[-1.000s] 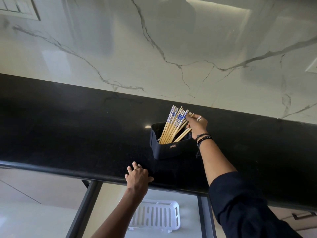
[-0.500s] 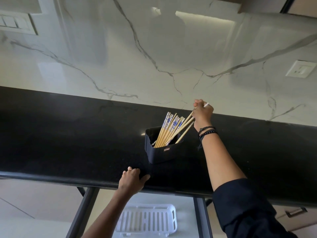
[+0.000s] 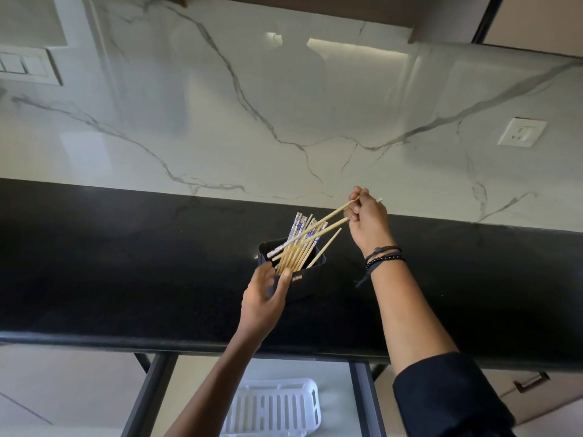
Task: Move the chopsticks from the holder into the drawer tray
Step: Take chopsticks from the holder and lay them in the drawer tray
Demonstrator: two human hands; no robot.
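Right hand (image 3: pixel 367 220) pinches a few chopsticks (image 3: pixel 328 220) half-drawn from holder (image 3: pixel 303 283) mid-worktop, left hand (image 3: pixel 263 299) loosely cupping holder's front; best brace it, lift straight clear of the rest, then down to tray (image 3: pixel 274 408).

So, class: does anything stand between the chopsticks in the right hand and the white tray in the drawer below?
Yes. The black counter lies between them: the right hand holds its chopsticks above it, and the tray sits below its front edge. The left arm also crosses that path.
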